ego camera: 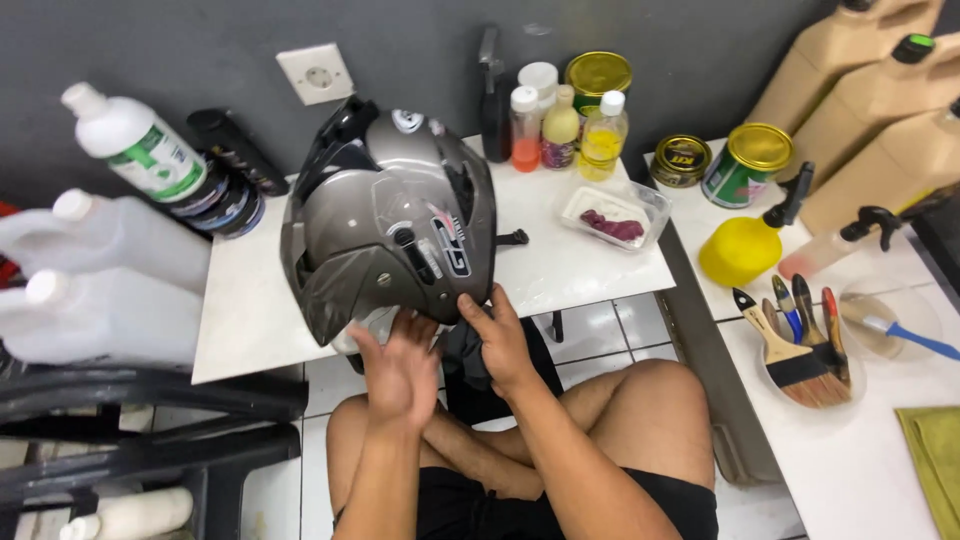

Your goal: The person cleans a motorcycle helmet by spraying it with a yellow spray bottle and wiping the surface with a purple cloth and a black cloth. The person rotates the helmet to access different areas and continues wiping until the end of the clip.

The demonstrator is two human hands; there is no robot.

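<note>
A grey motorcycle helmet (pixel 390 215) stands on a low white table (pixel 570 265), its lower rim hanging over the near edge. My left hand (pixel 398 365) is spread flat under that rim, fingers apart, touching the helmet's underside. My right hand (pixel 500 335) rests its thumb and fingers against the helmet's lower right edge. Whether either hand truly grips the shell is unclear. A dark cloth (pixel 470 365) hangs below the helmet between my hands.
Several small bottles (pixel 560 125) and a gold-lidded tin (pixel 598 75) line the table's back. A clear tray (pixel 615 215) holds a purple rag. On the right counter sit a yellow spray bottle (pixel 745 245), tins and paintbrushes (pixel 805 350). White jugs (pixel 100 285) stand left.
</note>
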